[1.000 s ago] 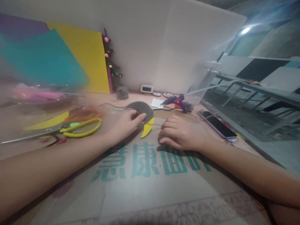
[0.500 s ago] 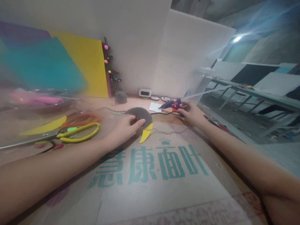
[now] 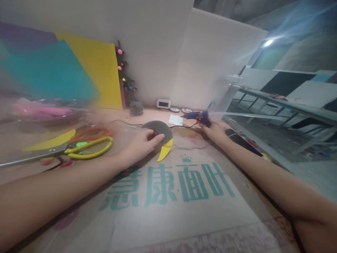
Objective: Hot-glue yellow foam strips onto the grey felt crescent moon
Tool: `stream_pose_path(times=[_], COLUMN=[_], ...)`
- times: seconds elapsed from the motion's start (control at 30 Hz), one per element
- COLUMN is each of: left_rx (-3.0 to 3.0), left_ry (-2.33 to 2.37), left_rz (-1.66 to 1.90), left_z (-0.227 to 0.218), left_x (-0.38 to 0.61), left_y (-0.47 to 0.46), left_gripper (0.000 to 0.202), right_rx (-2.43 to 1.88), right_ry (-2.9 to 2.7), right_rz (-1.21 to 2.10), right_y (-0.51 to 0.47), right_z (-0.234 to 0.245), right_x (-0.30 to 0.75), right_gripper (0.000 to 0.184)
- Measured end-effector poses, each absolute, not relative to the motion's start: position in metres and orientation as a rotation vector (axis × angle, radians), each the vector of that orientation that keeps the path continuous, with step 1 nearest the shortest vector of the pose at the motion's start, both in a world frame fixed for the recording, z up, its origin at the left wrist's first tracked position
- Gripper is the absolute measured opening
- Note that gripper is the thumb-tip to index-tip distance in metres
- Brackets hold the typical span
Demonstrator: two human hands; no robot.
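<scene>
My left hand pinches a dark grey curved piece, its thumb along the lower edge. Out from under the grey piece pokes the pointed tip of a yellow crescent; the rest of it is hidden. At the back right, my right hand is closed on a blue hot glue gun with a small red light. Its nozzle points left, above a white paper scrap, and a long clear glue stick juts from its rear. A thin thread lies near the yellow tip.
Large scissors with orange and yellow handles lie at left beside another yellow crescent. Behind are a pink-filled clear bowl, a small pot and a white digital clock. White panels stand behind the table.
The glue gun and my right hand have shifted slightly right, and its glue stick has swung down from an upward slant to nearly level. My left hand keeps its hold on the grey piece.
</scene>
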State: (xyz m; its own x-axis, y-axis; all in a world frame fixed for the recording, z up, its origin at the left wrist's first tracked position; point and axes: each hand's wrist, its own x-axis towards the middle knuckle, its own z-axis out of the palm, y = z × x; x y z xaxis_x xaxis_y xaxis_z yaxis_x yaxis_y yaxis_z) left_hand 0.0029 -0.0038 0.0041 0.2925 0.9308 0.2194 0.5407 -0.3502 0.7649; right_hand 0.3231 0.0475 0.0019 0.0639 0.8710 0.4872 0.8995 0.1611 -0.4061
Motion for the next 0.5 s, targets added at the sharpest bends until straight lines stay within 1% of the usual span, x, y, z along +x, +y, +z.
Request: stream_pose_path(times=[0.1,0.23,0.4,0.5], left_rx=[2.004,1.961,1.865,1.83], left_ry=[1.309,1.322,1.27,1.298], left_rz=[0.903,0.942,0.97,0.999], left_z=[0.005,0.006,0.006,0.006], left_x=[0.002,0.002,0.002,0.0], left_y=[-0.004,-0.005,-0.003,-0.003], left_gripper=[0.042,0.041,0.038,0.04], right_rx=[-1.636,-1.671,-1.579,-1.41], right_ry=[-1.69,-1.558,-1.641,-1.695], right_rz=[-0.052,0.079,0.267,0.299], right_y=[0.045,0.032,-0.003,-0.021], right_z=[0.008,0.02,0.024,0.022], right_x=[0.32,0.304,0.266,0.248], right_gripper=[0.046,0.037,0.035,0.027])
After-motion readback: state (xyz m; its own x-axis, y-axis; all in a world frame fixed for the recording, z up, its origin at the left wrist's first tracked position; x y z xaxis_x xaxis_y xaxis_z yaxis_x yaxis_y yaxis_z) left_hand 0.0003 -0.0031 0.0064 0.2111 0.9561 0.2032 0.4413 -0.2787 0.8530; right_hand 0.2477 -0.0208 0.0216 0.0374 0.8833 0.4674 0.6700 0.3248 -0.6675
